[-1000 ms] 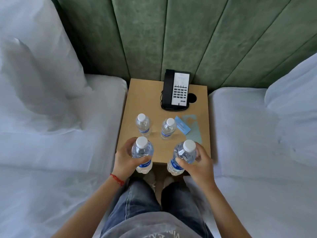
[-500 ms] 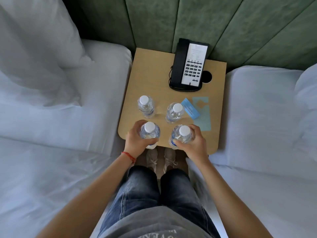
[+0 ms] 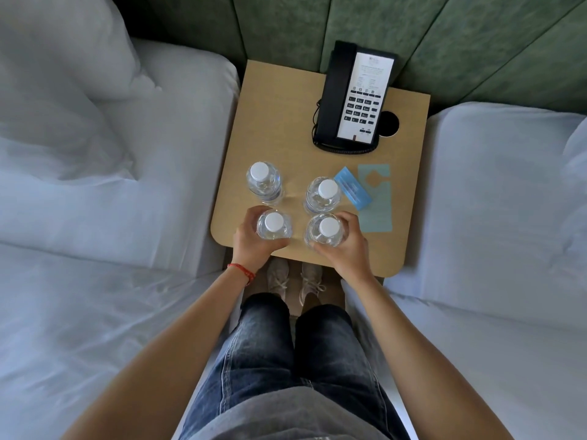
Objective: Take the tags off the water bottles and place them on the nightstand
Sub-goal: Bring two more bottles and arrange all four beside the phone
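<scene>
Curling round the near-left bottle [image 3: 273, 224], the left hand [image 3: 254, 246] grips it; the right hand [image 3: 344, 249] grips the near-right bottle [image 3: 327, 230]. Both stand upright on the nightstand [image 3: 279, 122]. Two more bottles [image 3: 263, 182] stand at twelve o'clock from them, tags [image 3: 352, 190] at two o'clock, phone [image 3: 352, 96] beyond.

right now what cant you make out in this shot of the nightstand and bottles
Head view, the only one:
- Labels of the near bottles: seen from above, and wrapped by the left hand and right hand.
- Print on the telephone faceplate: too small.
- Text on the blue card: blurred.
- Nightstand front and legs: hidden under its top.
</scene>
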Tool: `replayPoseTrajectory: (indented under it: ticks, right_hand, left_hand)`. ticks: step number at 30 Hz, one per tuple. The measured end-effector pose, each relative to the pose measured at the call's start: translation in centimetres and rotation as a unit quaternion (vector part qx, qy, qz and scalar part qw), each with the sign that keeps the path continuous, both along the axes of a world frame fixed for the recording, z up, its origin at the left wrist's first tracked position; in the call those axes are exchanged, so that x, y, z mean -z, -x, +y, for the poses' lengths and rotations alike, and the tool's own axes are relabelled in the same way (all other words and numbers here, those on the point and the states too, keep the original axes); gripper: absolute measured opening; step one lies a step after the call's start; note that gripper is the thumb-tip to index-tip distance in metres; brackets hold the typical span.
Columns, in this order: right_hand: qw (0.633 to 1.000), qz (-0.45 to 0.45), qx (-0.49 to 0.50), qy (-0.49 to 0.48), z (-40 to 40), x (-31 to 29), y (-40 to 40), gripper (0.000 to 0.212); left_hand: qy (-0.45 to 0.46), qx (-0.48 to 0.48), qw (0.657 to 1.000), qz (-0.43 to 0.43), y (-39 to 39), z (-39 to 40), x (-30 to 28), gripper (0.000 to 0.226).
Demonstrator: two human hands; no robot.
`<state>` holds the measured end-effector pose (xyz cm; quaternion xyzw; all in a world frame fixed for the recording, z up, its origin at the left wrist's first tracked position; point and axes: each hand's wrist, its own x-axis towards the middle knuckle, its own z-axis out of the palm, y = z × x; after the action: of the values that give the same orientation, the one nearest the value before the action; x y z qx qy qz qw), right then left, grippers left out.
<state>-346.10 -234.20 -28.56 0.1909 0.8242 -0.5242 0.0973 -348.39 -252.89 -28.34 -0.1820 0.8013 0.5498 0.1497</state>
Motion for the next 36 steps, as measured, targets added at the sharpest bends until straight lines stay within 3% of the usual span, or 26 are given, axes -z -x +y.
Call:
replayPoseTrajectory:
  ticks: [11,16,21,30,36]
  right_hand:
    - [0.999,0.002,-0.034,0.000,0.1,0.1,-0.5,0.066]
    - [0.998,0.003,-0.063,-0.012,0.5,-0.2,-0.8,0.069]
    - [0.997,-0.012,-0.075,-0.015,0.5,-0.6,-1.1,0.071]
    - [0.996,-0.004,-0.082,0.018,1.2,-2.7,-0.6,0.069]
    - [0.996,0.050,-0.072,0.016,2.2,-4.3,0.5,0.055]
  left_hand:
    - [-0.016,0.065,0.998,-0.009,0.7,-0.7,-0.3,0.071]
    - [-0.020,0.104,0.994,-0.014,0.2,-1.5,-0.6,0.083]
    - [-0.006,0.111,0.994,-0.016,0.2,-1.5,-0.7,0.075]
    - [0.023,0.071,0.997,-0.031,-0.4,-1.3,-1.9,0.073]
    - [0.029,0.012,0.999,0.029,-0.2,-0.4,-4.4,0.056]
